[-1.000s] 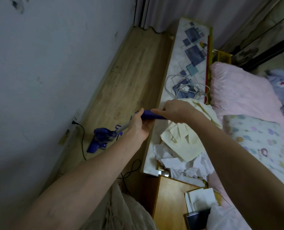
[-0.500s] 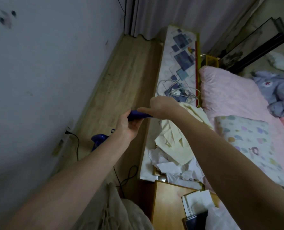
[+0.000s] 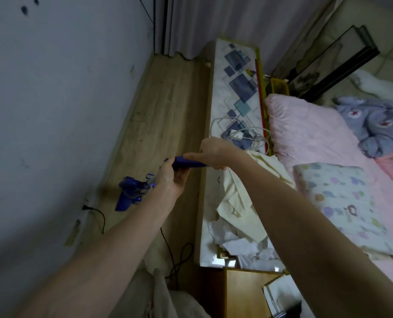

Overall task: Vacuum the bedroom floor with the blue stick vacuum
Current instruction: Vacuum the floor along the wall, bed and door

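Both hands, left hand and right hand, remain clenched on the blue stick vacuum, now drawn toward 7 o'clock, indicating a floor stroke underway.

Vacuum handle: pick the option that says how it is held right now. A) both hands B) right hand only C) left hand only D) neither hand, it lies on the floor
A: the left hand grips the blue vacuum handle from below and the right hand grips its rear end, while the vacuum body sits low over the wooden floor.
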A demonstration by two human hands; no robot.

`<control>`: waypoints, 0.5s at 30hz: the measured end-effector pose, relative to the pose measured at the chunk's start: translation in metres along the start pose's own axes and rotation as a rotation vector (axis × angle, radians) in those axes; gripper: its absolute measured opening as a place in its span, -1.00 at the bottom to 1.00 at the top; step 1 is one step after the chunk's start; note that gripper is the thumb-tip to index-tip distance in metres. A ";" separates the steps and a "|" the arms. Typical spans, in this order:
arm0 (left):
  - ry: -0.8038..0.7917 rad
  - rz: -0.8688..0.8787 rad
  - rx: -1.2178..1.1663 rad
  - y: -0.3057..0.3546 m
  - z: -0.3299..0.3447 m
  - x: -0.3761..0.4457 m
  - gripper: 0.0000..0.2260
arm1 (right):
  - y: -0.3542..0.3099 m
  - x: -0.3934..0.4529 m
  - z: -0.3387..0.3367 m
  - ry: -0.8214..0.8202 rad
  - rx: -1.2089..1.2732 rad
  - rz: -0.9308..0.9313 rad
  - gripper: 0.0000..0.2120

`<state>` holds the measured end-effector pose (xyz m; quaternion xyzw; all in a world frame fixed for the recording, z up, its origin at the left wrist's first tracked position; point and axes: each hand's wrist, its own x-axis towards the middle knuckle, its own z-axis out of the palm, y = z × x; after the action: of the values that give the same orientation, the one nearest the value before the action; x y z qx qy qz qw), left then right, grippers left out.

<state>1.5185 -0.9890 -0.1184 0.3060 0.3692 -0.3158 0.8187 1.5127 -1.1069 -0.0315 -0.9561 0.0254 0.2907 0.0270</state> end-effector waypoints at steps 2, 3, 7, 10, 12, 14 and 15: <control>0.025 0.007 0.007 0.013 0.006 0.012 -0.87 | 0.002 0.021 -0.007 0.006 0.103 0.055 -0.47; 0.036 0.006 0.022 0.018 0.008 0.020 -0.87 | 0.004 0.032 -0.008 0.015 0.142 0.079 -0.42; 0.050 0.014 0.061 0.032 0.006 0.045 -0.68 | 0.008 0.067 0.003 -0.021 0.253 0.126 -0.32; 0.075 0.011 0.035 0.041 0.007 0.053 -0.63 | 0.006 0.080 0.000 -0.035 0.245 0.109 -0.32; 0.070 -0.005 0.015 0.043 0.013 0.056 -0.56 | 0.009 0.081 -0.009 -0.054 0.257 0.121 -0.34; 0.066 -0.016 0.019 0.042 0.023 0.051 -0.57 | 0.016 0.080 -0.019 -0.066 0.243 0.136 -0.33; 0.066 -0.017 0.025 0.041 0.028 0.049 -0.60 | 0.020 0.080 -0.022 -0.061 0.237 0.145 -0.33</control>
<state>1.5862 -0.9990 -0.1316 0.3233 0.3945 -0.3172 0.7995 1.5902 -1.1312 -0.0585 -0.9325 0.1280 0.3157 0.1196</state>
